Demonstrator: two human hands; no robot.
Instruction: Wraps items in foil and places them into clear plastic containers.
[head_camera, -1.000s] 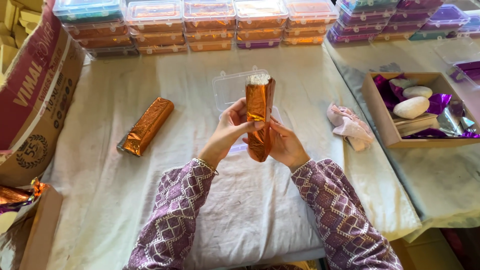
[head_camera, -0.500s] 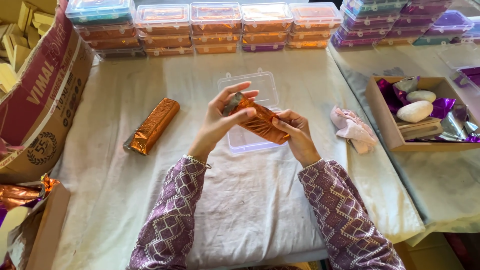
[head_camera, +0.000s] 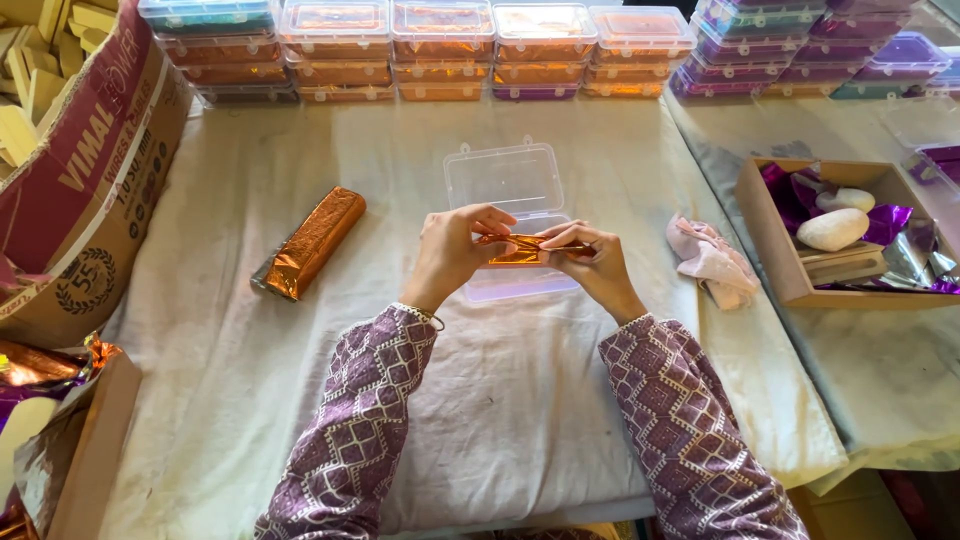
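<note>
Held at both ends, the foil-wrapped bar (head_camera: 530, 248) lies crosswise.

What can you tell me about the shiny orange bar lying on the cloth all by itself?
The wrapped bar is a long block covered in crinkly copper-orange foil that glints in the light. It lies flat and slanted on the white cloth, its near end pointing toward the cardboard box. The foil looks closed at both ends. Nothing but the cloth touches it; no hand is on it.
</note>
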